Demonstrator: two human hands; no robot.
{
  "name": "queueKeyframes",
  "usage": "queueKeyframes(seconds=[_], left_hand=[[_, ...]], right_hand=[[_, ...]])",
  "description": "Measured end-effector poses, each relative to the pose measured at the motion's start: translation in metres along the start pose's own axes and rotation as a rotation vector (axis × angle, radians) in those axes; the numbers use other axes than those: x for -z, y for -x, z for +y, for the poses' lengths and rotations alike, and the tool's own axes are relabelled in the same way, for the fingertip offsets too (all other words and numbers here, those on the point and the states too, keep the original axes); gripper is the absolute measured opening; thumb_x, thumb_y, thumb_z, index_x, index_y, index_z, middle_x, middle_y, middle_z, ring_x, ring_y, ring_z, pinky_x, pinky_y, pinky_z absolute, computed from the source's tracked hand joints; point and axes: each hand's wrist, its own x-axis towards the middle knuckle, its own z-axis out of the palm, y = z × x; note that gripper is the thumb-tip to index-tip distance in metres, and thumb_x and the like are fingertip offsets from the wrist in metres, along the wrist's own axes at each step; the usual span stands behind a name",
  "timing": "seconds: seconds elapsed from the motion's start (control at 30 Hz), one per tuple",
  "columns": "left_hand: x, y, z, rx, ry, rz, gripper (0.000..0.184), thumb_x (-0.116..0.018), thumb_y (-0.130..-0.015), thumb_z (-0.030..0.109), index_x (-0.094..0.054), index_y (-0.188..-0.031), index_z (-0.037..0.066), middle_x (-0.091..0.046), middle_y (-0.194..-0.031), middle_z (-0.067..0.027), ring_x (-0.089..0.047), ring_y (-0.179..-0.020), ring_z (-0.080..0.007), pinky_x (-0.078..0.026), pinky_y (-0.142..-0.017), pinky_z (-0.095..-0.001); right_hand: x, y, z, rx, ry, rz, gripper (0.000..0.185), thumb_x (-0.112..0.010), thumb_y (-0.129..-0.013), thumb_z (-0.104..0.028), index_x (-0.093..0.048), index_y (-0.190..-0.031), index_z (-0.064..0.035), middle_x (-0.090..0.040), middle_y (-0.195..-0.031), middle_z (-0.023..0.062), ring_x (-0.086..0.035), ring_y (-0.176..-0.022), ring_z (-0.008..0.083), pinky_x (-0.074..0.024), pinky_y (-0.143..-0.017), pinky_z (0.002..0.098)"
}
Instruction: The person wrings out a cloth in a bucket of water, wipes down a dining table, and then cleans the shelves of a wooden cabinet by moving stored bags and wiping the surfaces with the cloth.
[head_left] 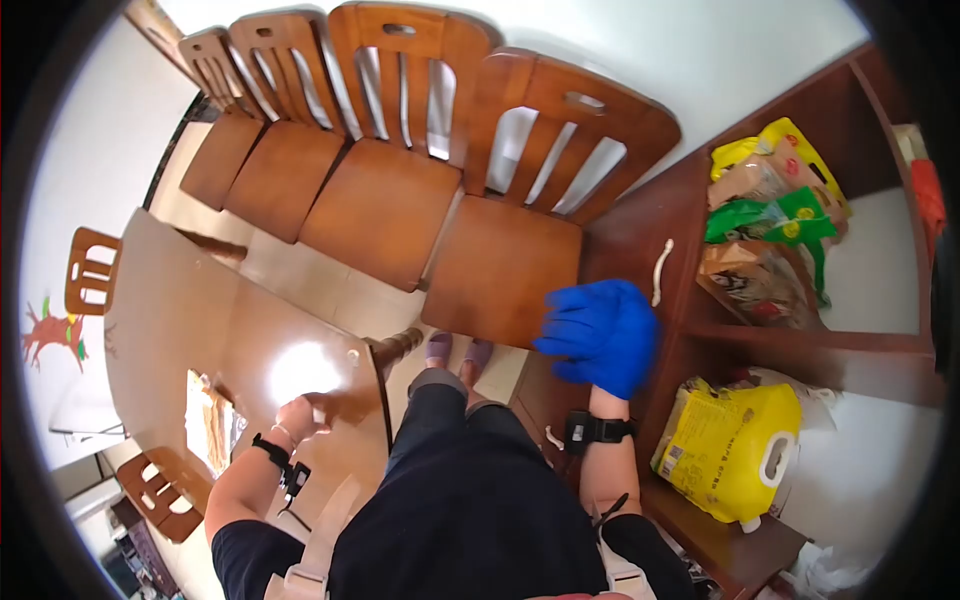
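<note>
My right hand (600, 335) is covered by a bright blue glove, bulky and slightly blurred. Its fingers stretch leftward at the edge of the nearest wooden chair seat (500, 265), beside the dark wood cabinet (640, 240). Over the brown table (240, 300), my bare left hand (300, 415) is curled closed, just below a bright light reflection. Whatever its fingers hold, if anything, I cannot make out. A pale, flat packet or sheet (208, 420) lies on the table left of that hand.
Several wooden chairs stand in a row along the wall. Snack bags (770, 220) fill an upper cabinet compartment; a yellow bag with a handle (725, 445) stands below. A thin white strip (662, 270) lies on the cabinet top. Another chair (160, 495) is across the table.
</note>
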Motion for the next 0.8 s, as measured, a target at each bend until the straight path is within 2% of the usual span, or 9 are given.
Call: queueKeyframes(seconds=[0.03, 0.1, 0.17, 0.2, 0.27, 0.37, 0.47, 0.67, 0.8], left_hand=[[-0.011, -0.009, -0.011, -0.023, 0.042, -0.013, 0.066, -0.083, -0.058, 0.040, -0.060, -0.116, 0.017, -0.066, -0.103, -0.0101, -0.064, -0.096, -0.0256, -0.051, -0.084, -0.0352], [-0.011, -0.009, -0.009, 0.016, -0.040, 0.004, 0.069, -0.083, -0.057, 0.041, -0.059, -0.115, 0.013, -0.066, -0.104, -0.0109, -0.064, -0.097, -0.0256, -0.051, -0.083, -0.0343], [-0.016, -0.010, -0.014, 0.024, -0.042, 0.021, 0.072, -0.084, -0.056, 0.044, -0.059, -0.113, 0.008, -0.065, -0.105, -0.0116, -0.063, -0.098, -0.0250, -0.051, -0.083, -0.0335], [-0.015, -0.009, -0.010, 0.113, -0.080, 0.018, 0.074, -0.084, -0.056, 0.046, -0.058, -0.111, 0.003, -0.065, -0.106, -0.0117, -0.063, -0.099, -0.0241, -0.051, -0.083, -0.0326], [-0.012, -0.009, -0.009, 0.093, -0.086, 0.007, 0.075, -0.083, -0.057, 0.047, -0.058, -0.111, 0.003, -0.065, -0.106, -0.0115, -0.063, -0.099, -0.0238, -0.051, -0.084, -0.0324], [0.000, 0.000, 0.001, 0.020, -0.082, 0.001, 0.075, -0.082, -0.057, 0.049, -0.059, -0.115, 0.007, -0.065, -0.108, -0.0100, -0.063, -0.098, -0.0234, -0.050, -0.084, -0.0318], [-0.008, -0.008, -0.007, 0.064, -0.112, -0.033, 0.075, -0.082, -0.057, 0.050, -0.060, -0.116, 0.010, -0.065, -0.107, -0.0088, -0.063, -0.098, -0.0234, -0.050, -0.085, -0.0323], [-0.016, -0.022, -0.021, -0.036, -0.106, -0.008, 0.072, -0.081, -0.058, 0.052, -0.062, -0.113, 0.009, -0.066, -0.106, -0.0093, -0.063, -0.099, -0.0244, -0.050, -0.085, -0.0335], [-0.034, -0.035, -0.038, -0.059, -0.113, -0.015, 0.069, -0.077, -0.058, 0.059, -0.066, -0.107, 0.012, -0.067, -0.101, -0.0091, -0.064, -0.096, -0.0252, -0.050, -0.084, -0.0342]], right_hand=[[-0.003, 0.000, 0.001, 0.091, 0.106, -0.055, 0.038, -0.039, -0.091, -0.038, -0.054, -0.096, -0.0039, -0.058, -0.102, 0.0238, -0.054, -0.065, 0.0331, -0.0490, -0.054, 0.0443], [0.012, -0.011, 0.005, 0.207, 0.214, -0.104, 0.037, -0.039, -0.091, -0.038, -0.053, -0.095, -0.0040, -0.058, -0.099, 0.0235, -0.055, -0.065, 0.0337, -0.0501, -0.053, 0.0453], [0.046, -0.036, 0.014, -0.042, -0.267, -0.537, 0.035, -0.040, -0.093, -0.037, -0.053, -0.093, -0.0049, -0.059, -0.091, 0.0197, -0.057, -0.063, 0.0309, -0.0512, -0.049, 0.0434], [0.022, -0.023, 0.011, -0.032, -0.259, -0.539, 0.035, -0.040, -0.093, -0.037, -0.053, -0.093, -0.0049, -0.059, -0.091, 0.0197, -0.057, -0.063, 0.0309, -0.0512, -0.049, 0.0434], [-0.024, 0.003, 0.007, 0.236, 0.069, -0.077, 0.035, -0.042, -0.093, -0.040, -0.054, -0.092, -0.0065, -0.059, -0.082, 0.0135, -0.057, -0.060, 0.0242, -0.0506, -0.049, 0.0366], [-0.023, 0.007, 0.009, 0.222, 0.199, 0.122, 0.028, -0.043, -0.095, -0.039, -0.055, -0.089, -0.0142, -0.057, -0.084, 0.0095, -0.054, -0.055, 0.0224, -0.0461, -0.044, 0.0359], [-0.014, 0.007, 0.014, 0.528, 0.530, 0.201, 0.029, -0.043, -0.095, -0.040, -0.053, -0.098, -0.0130, -0.058, -0.090, 0.0077, -0.059, -0.066, 0.0231, -0.0493, -0.051, 0.0368], [-0.015, 0.012, 0.015, 0.687, 0.939, 0.493, 0.041, -0.044, -0.095, -0.046, -0.053, -0.103, -0.0076, -0.058, -0.075, 0.0069, -0.061, -0.071, 0.0232, -0.0508, -0.062, 0.0368], [-0.032, 0.022, 0.014, 0.681, 0.737, 0.379, 0.043, -0.039, -0.095, -0.050, -0.053, -0.093, -0.0089, -0.057, -0.069, 0.0059, -0.059, -0.064, 0.0214, -0.0485, -0.057, 0.0348]])
